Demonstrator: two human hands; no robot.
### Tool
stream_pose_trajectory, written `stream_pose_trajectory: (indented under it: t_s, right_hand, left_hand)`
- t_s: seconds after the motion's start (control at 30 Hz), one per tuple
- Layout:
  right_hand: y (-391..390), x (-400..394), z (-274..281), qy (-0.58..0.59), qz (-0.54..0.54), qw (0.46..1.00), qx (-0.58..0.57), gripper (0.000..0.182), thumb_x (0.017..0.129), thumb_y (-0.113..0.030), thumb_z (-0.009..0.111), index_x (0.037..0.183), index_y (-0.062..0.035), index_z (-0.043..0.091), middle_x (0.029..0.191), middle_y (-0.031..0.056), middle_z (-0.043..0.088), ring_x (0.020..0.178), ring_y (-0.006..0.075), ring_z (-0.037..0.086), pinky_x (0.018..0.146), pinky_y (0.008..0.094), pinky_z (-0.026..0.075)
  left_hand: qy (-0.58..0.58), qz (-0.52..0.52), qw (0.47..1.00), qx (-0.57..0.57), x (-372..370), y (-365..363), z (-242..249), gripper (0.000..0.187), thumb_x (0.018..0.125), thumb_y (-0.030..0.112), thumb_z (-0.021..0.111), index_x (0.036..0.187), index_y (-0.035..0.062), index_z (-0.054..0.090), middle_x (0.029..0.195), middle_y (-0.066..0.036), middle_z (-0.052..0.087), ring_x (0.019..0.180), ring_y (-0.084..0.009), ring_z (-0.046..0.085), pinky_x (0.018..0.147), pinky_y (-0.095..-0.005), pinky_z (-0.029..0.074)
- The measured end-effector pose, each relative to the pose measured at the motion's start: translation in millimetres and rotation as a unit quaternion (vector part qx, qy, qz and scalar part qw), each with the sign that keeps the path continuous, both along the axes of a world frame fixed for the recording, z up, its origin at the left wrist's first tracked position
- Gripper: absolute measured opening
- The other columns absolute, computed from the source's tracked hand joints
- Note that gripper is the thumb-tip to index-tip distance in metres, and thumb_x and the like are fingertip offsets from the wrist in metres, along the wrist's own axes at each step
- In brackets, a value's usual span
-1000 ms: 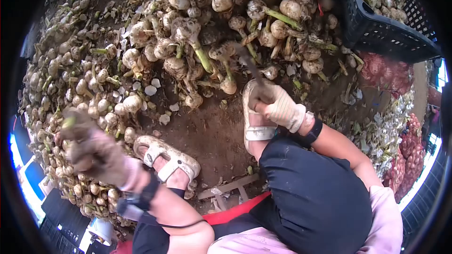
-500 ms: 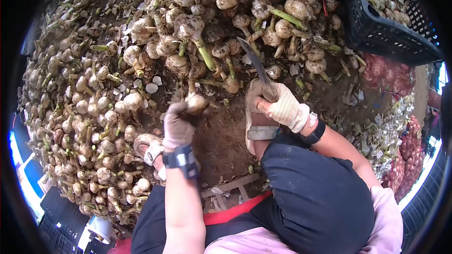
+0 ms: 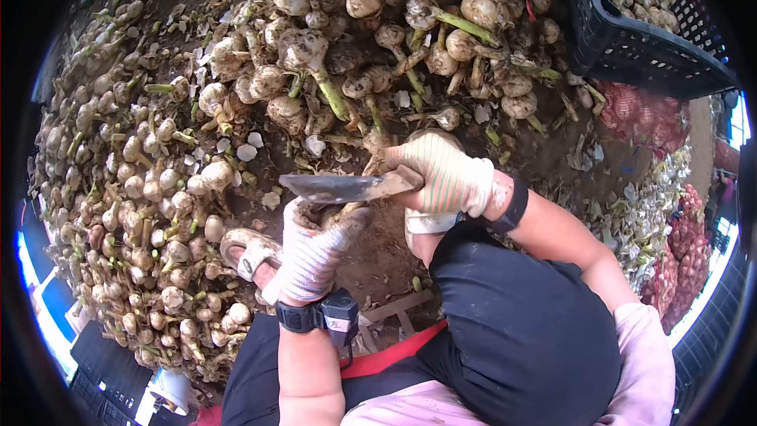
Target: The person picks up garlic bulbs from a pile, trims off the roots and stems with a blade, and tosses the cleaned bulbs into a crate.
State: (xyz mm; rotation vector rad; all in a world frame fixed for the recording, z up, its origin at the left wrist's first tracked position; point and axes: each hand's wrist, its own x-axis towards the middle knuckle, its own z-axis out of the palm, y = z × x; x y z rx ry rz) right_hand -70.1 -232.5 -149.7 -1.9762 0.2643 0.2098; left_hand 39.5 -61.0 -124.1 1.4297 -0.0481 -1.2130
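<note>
My right hand (image 3: 430, 170), in a striped glove, is closed round the handle of a knife (image 3: 335, 187). The dark blade points left and lies across the top of my left hand (image 3: 319, 241). That hand, gloved too, has its fingers curled round a garlic bulb, mostly hidden behind the blade and fingers. A dry stem or root end shows between the two hands. Just beyond them lies a heap of soiled garlic bulbs (image 3: 302, 51) with cut green stems.
More garlic (image 3: 169, 181) covers the ground at left. A black crate (image 3: 646, 51) holding bulbs stands at the upper right, near red net sacks (image 3: 643, 114) and white peelings (image 3: 643, 221). My sandalled foot (image 3: 252, 256) is beside my left hand.
My left hand has turned over, its palm side now up. My right hand has moved left, swinging the knife from pointing up and away to lying level over my left hand.
</note>
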Motion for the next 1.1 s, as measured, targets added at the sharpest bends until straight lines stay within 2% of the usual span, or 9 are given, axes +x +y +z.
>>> stream_pose_trajectory:
  t_s: [0.17, 0.23, 0.33, 0.37, 0.43, 0.63, 0.7, 0.9, 1.1]
  right_hand:
    - [-12.1, -40.8, -60.0, -0.015, -0.014, 0.996, -0.081, 0.015, 0.066, -0.012, 0.062, 0.078, -0.0026, 0.059, 0.070, 0.0103, 0.054, 0.070, 0.0227, 0.055, 0.066, 0.0306, 0.044]
    - [-9.9, -40.0, -28.6, 0.075, -0.129, 0.983, 0.104, 0.016, 0.067, -0.009, 0.061, 0.081, -0.0020, 0.058, 0.078, 0.0062, 0.057, 0.081, 0.0148, 0.056, 0.072, 0.0290, 0.044]
    - [-5.1, -34.8, -25.8, 0.101, -0.158, 0.960, 0.207, 0.019, 0.068, -0.008, 0.060, 0.086, -0.0024, 0.058, 0.082, 0.0032, 0.058, 0.083, 0.0107, 0.054, 0.073, 0.0275, 0.043]
    - [-4.2, -35.2, -30.1, 0.099, -0.157, 0.961, 0.206, 0.019, 0.068, -0.008, 0.060, 0.086, -0.0024, 0.058, 0.082, 0.0032, 0.058, 0.083, 0.0107, 0.054, 0.073, 0.0275, 0.043]
    - [-0.4, -35.5, -43.5, 0.092, -0.123, 0.971, 0.183, 0.022, 0.071, -0.010, 0.060, 0.091, -0.0026, 0.057, 0.083, 0.0031, 0.059, 0.081, 0.0125, 0.055, 0.074, 0.0265, 0.043]
    - [4.6, -20.4, -25.7, 0.070, -0.094, 0.970, 0.214, 0.015, 0.068, -0.015, 0.059, 0.081, -0.0073, 0.059, 0.069, 0.0073, 0.058, 0.066, 0.0223, 0.055, 0.061, 0.0308, 0.043]
    - [-2.5, -15.0, -19.1, 0.143, -0.009, 0.984, 0.101, 0.028, 0.069, -0.018, 0.064, 0.091, -0.0025, 0.058, 0.073, 0.0050, 0.058, 0.072, 0.0126, 0.054, 0.066, 0.0299, 0.044]
    - [-4.7, -7.9, 5.4, 0.017, 0.027, 0.995, -0.096, 0.026, 0.066, -0.024, 0.066, 0.086, -0.0087, 0.059, 0.063, 0.0133, 0.057, 0.064, 0.0343, 0.058, 0.056, 0.0397, 0.045]
    - [-0.9, -5.0, 21.6, -0.005, 0.067, 0.988, -0.142, 0.028, 0.057, -0.018, 0.069, 0.079, -0.0072, 0.055, 0.065, 0.0113, 0.053, 0.066, 0.0344, 0.055, 0.057, 0.0398, 0.044]
  left_hand:
    - [-0.073, 0.054, 0.985, -0.145, 18.6, 18.8, 2.3, 0.027, 0.068, 0.003, 0.071, 0.094, 0.0038, 0.062, 0.099, -0.008, 0.060, 0.077, -0.0141, 0.058, 0.070, -0.0256, 0.048]
    - [-0.058, 0.057, 0.995, -0.059, 24.3, 29.6, 8.7, 0.020, 0.070, 0.009, 0.071, 0.089, 0.0076, 0.065, 0.092, -0.005, 0.058, 0.090, -0.0168, 0.054, 0.072, -0.0308, 0.047]
    - [-0.632, -0.162, 0.758, 0.010, 38.7, 12.4, 16.7, 0.023, 0.074, 0.008, 0.069, 0.096, 0.0062, 0.064, 0.099, -0.007, 0.060, 0.084, -0.0145, 0.057, 0.072, -0.0274, 0.048]
    - [-0.633, -0.161, 0.757, 0.010, 34.5, 13.8, 15.6, 0.023, 0.074, 0.008, 0.069, 0.096, 0.0062, 0.064, 0.099, -0.007, 0.060, 0.084, -0.0145, 0.057, 0.072, -0.0274, 0.048]
    - [-0.231, 0.031, 0.971, -0.054, 18.0, 18.1, 12.8, 0.028, 0.072, 0.005, 0.069, 0.099, 0.0017, 0.062, 0.103, -0.009, 0.060, 0.088, -0.0151, 0.058, 0.079, -0.0286, 0.048]
    - [0.039, 0.092, 0.979, -0.178, 1.9, 19.2, 11.4, 0.044, 0.071, 0.003, 0.065, 0.112, 0.0003, 0.050, 0.107, -0.010, 0.055, 0.095, -0.0179, 0.057, 0.082, -0.0288, 0.045]
    - [-0.038, -0.004, 0.998, 0.052, 4.2, 39.3, -6.3, 0.038, 0.074, 0.004, 0.064, 0.109, 0.0015, 0.050, 0.105, -0.009, 0.055, 0.096, -0.0172, 0.056, 0.082, -0.0272, 0.044]
    - [-0.067, -0.001, 0.998, 0.013, 1.3, 19.6, 6.0, 0.049, 0.077, 0.006, 0.062, 0.121, 0.0048, 0.040, 0.117, -0.010, 0.051, 0.106, -0.0179, 0.051, 0.086, -0.0300, 0.045]
    - [-0.183, -0.060, 0.979, 0.070, -5.5, 40.0, -8.5, 0.029, 0.084, 0.012, 0.058, 0.111, 0.0030, 0.053, 0.104, -0.010, 0.060, 0.095, -0.0205, 0.056, 0.083, -0.0325, 0.045]
